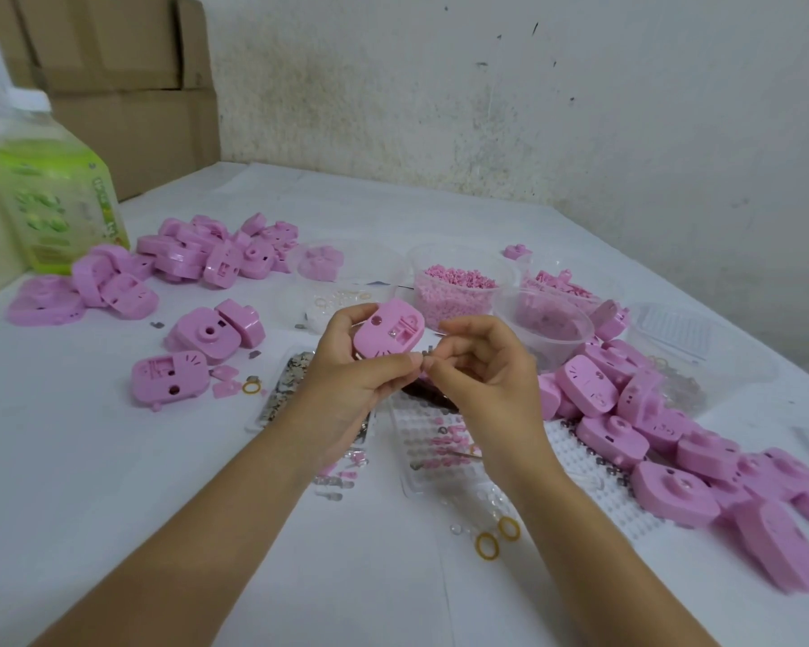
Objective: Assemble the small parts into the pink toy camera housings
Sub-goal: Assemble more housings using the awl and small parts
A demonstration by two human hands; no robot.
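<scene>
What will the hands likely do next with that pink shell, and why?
Probably the right hand seats its pinched bit in the housing: the left hand holds the housing inside-up, and the right fingertips pinch together beside its lower edge. The bit is too small to identify.

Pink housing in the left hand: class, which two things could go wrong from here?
1. The left hand holds the pink housing in mid-air; whatever the right hand pinches, too small to make out, might slip and vanish among the loose bits in the clear tray below.
2. A forearm could sweep the yellow rings along the table.
</scene>
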